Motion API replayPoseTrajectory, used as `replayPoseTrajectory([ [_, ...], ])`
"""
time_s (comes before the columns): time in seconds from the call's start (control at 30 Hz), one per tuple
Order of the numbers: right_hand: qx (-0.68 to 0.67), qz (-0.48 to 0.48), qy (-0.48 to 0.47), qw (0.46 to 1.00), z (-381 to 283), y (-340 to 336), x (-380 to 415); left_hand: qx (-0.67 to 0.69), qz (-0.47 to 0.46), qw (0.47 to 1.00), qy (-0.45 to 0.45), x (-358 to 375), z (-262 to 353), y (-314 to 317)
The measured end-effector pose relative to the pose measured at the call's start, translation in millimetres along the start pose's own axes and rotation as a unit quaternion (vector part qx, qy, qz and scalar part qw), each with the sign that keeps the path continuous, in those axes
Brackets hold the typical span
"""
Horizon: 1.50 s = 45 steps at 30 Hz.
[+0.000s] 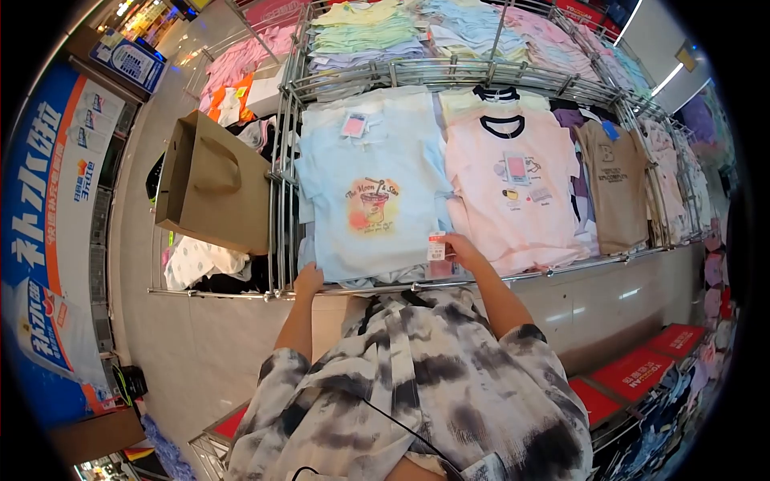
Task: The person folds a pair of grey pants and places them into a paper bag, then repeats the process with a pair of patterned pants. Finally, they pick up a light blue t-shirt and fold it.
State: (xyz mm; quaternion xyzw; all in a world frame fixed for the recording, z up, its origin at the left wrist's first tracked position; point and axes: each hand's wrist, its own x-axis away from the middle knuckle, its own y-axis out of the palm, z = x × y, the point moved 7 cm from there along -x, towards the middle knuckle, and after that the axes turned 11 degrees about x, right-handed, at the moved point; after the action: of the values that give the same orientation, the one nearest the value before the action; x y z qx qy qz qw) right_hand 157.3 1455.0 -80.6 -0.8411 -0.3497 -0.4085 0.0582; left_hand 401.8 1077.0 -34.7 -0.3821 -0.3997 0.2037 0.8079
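Note:
A light blue T-shirt [329, 216] with a printed drink cup lies spread face up on the display rack. Its bottom left corner is pinched in my left hand [309, 278], at the rack's front rail. On the other side, my right hand [463, 250] is closed at the shirt's lower right edge. A white and red price tag [435, 246] is right beside those fingers; whether they grip the tag as well is hard to see. Near the collar lies a second tag [354, 124]. A pink T-shirt [481, 172] with a dark collar lies just to the right.
The metal rack [353, 82] has rails around it and folded shirts on a higher tier [365, 36]. A brown paper bag [210, 186] stands at the left. Further right lies a brown garment [622, 204]. Red signs [638, 373] and more clothes are at the lower right.

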Motion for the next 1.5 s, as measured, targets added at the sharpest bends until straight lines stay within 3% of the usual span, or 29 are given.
replayPoseTrajectory([
  [0.2,-0.045,-0.064,0.005,0.997,19.9,16.7,-24.8,0.067,0.119,0.990,-0.046,14.7,10.6,-7.2],
  [0.5,0.098,-0.079,0.078,0.989,32.0,30.1,-3.2,0.159,0.184,0.970,-0.016,2.7,-10.5,-1.1],
  [0.6,0.134,-0.097,0.081,0.983,61.4,18.6,-26.6,0.247,0.144,0.956,-0.059,14.3,0.4,-1.4],
  [0.83,0.111,-0.103,0.070,0.986,28.2,34.5,0.4,0.156,0.166,0.973,-0.044,18.2,9.9,-1.3],
  [1.03,0.128,-0.104,0.044,0.985,30.5,29.0,-5.9,0.063,0.160,0.980,-0.099,30.9,28.5,-5.6],
  [1.5,0.094,-0.100,0.082,0.987,34.7,32.4,-7.0,0.000,0.050,0.989,-0.142,26.2,32.8,4.6],
])
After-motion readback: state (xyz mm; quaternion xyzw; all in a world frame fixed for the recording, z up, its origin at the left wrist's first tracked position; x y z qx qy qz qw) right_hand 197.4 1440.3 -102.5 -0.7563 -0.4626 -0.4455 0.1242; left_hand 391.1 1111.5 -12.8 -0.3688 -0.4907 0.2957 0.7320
